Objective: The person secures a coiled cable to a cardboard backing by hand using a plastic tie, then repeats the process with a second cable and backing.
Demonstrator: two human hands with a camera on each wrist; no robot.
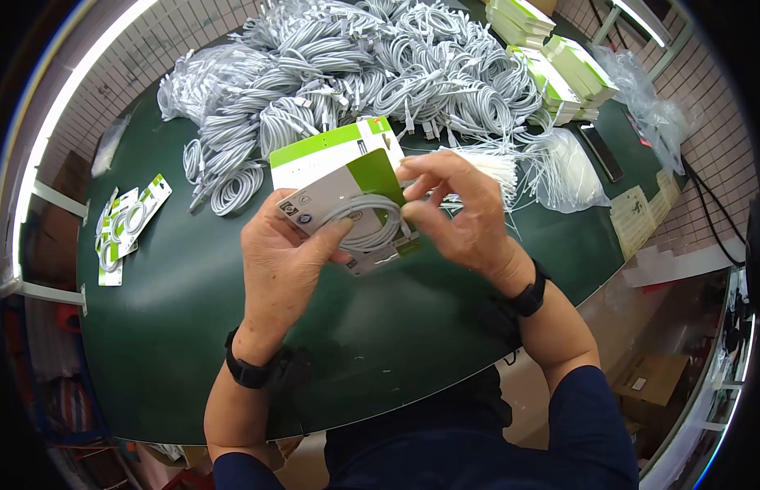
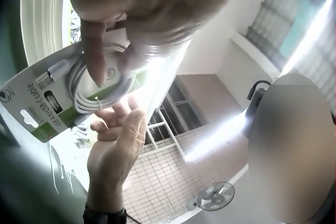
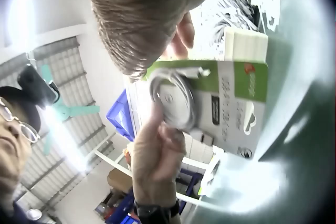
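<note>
The left hand (image 1: 283,265) grips a grey, white and green card (image 1: 323,196), its thumb over a coiled white cable (image 1: 370,224) lying against the card. In the left wrist view the card (image 2: 31,90) reads "USB-A to USB-C cable" and the cable's plug lies along it. The right hand (image 1: 464,214) is at the card's right edge, thumb and fingertips bent close to the cable; whether they pinch anything is hidden. In the right wrist view the cable (image 3: 176,98) is looped on the card, with the left hand's thumb on it.
Behind the card stands a stack of green and white cards (image 1: 314,155). A big heap of bundled cables (image 1: 355,65) covers the back. Cards with cables (image 1: 122,229) lie at left. White ties (image 1: 559,171), a phone (image 1: 600,153) and card stacks (image 1: 551,82) are at right.
</note>
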